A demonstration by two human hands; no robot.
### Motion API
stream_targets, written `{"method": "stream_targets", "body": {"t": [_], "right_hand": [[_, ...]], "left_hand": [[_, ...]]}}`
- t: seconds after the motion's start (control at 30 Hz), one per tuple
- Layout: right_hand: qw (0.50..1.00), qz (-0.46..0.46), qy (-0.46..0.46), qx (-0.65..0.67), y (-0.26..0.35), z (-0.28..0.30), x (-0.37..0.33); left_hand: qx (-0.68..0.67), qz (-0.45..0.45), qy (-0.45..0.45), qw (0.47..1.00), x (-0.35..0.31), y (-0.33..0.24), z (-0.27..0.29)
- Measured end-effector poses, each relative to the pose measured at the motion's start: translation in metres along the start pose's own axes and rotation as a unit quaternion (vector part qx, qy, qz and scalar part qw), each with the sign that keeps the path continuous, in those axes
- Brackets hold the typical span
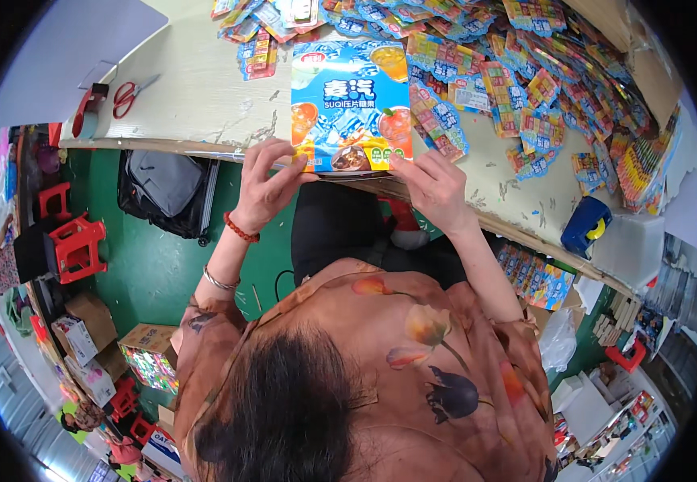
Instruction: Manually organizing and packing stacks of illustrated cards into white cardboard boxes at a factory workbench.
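Observation:
A blue printed candy box point(350, 100) with drink pictures lies flat at the table's near edge. Its two near corners are pinched, one by my left hand point(269, 181) and the other by my right hand point(435, 186), thumbs and fingers closed on the cardboard. Just beyond and to the right spreads a big heap of colourful candy blister packs point(517, 88). One blister pack point(437, 120) lies right beside the box's right side. Whether anything is inside the box cannot be seen.
Red scissors point(127, 98) and a red tape dispenser point(89, 111) lie at the table's left. A blue tape dispenser point(586, 223) stands near the right edge. Below are a grey backpack point(165, 178), red stools point(77, 245) and cartons point(149, 353). Other people sit far left.

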State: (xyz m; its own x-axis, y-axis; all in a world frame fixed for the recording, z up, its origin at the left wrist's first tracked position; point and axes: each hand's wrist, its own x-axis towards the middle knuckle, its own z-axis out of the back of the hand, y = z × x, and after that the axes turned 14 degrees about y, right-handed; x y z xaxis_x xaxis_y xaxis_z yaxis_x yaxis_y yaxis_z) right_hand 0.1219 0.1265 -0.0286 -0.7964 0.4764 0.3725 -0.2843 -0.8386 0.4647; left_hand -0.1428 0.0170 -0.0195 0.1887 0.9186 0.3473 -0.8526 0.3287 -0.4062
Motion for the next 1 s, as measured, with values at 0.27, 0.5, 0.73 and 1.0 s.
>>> {"method": "stream_targets", "body": {"t": [0.27,0.5,0.73,1.0], "right_hand": [[1.000,-0.015,-0.017,0.019,-0.003,-0.008,-0.011],[0.996,-0.044,0.018,-0.075,0.010,-0.003,-0.017],[0.998,-0.009,-0.040,-0.055,0.004,-0.028,-0.014],[0.998,-0.008,-0.016,-0.065,0.004,-0.038,-0.015]], "left_hand": [[-0.148,-0.082,0.117,0.979,0.018,0.011,0.001],[-0.085,-0.124,0.138,0.979,0.017,0.011,0.005],[-0.060,-0.190,0.172,0.965,0.022,0.032,0.002],[-0.188,-0.071,0.199,0.959,0.024,0.026,0.018]]}}
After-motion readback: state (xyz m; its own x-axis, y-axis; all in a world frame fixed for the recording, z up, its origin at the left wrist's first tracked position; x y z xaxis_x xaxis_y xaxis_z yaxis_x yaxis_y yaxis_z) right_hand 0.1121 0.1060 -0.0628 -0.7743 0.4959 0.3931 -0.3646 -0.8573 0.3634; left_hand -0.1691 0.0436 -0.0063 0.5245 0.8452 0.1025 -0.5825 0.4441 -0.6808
